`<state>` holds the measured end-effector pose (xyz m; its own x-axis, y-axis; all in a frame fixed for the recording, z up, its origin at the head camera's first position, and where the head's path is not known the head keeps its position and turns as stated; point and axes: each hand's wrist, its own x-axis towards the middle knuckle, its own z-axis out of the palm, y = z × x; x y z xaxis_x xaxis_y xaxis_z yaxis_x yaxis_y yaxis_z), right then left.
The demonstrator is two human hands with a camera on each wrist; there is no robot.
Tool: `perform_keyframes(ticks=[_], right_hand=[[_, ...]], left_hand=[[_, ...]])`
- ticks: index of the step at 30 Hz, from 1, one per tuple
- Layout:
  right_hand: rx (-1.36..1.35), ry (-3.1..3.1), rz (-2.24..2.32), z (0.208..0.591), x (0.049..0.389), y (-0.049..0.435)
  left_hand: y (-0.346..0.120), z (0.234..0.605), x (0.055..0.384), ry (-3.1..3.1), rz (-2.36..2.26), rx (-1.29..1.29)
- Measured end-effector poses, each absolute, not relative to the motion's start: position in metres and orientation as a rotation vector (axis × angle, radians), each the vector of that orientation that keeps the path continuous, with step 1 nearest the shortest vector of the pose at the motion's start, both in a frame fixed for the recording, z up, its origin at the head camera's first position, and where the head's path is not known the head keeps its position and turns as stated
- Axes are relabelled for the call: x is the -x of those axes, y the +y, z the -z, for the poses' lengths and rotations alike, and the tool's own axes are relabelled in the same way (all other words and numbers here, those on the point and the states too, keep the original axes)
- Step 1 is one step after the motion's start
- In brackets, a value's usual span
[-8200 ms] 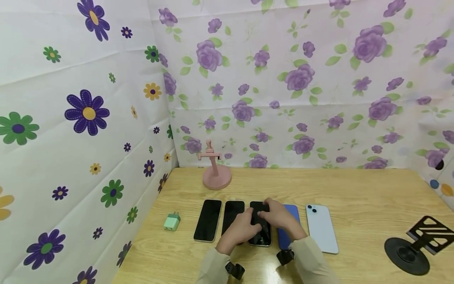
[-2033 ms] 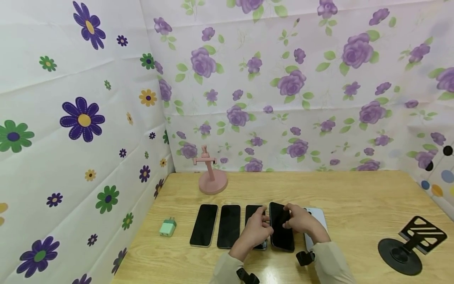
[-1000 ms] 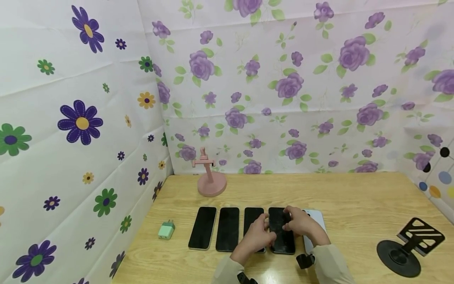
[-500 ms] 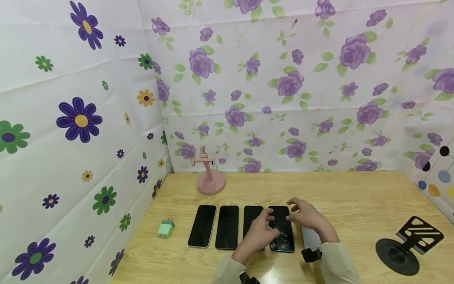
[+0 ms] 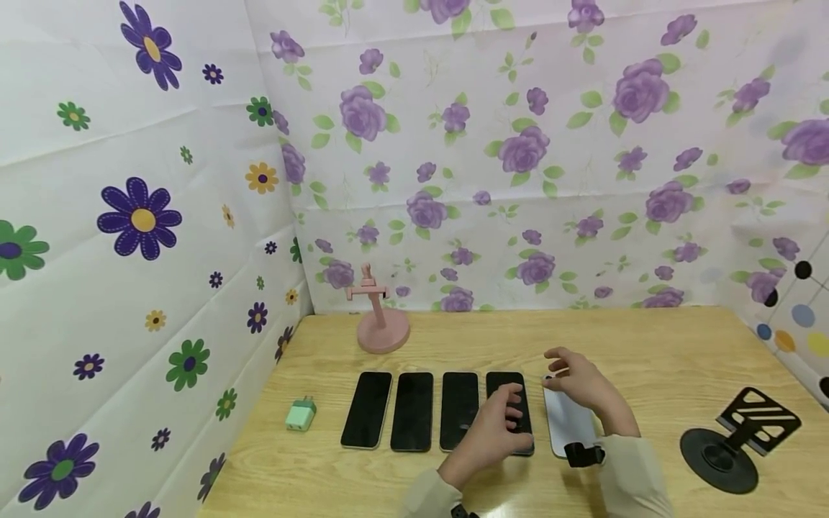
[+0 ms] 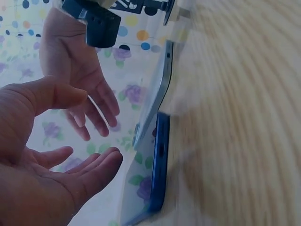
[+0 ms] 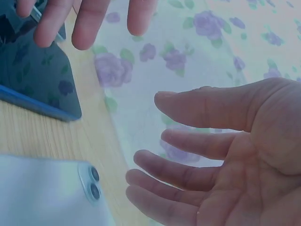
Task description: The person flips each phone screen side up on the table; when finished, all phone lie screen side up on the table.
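Observation:
Several phones lie in a row on the wooden table. Three at the left are screen up: the leftmost phone, the second phone and the third phone. The fourth, a blue-edged phone, also lies screen up, partly behind my left hand, which is held over it with fingers loosely spread and nothing held. At the right end is a pale blue phone, face down, with its twin-lens camera showing. My right hand hovers above its upper end, fingers spread, holding nothing.
A pink phone stand is at the back left. A green charger plug lies left of the row. To the right stands a black folding stand with a round base. Flowered sheets hang behind and at the left.
The blue phone, back up at first, was turned over and set down screen up. Both hands have let it go and moved right, the right hand rising over the pale blue phone.

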<state>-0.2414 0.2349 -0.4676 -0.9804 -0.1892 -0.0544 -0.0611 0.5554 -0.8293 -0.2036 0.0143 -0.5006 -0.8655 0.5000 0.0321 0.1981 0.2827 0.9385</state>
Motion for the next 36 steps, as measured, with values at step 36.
perform_keyframes(ticks=[36], right_hand=[[0.072,2.699,1.236,0.496,0.252,0.264]], left_hand=[[0.083,0.516,0.203,2.57,-1.074,-0.687]])
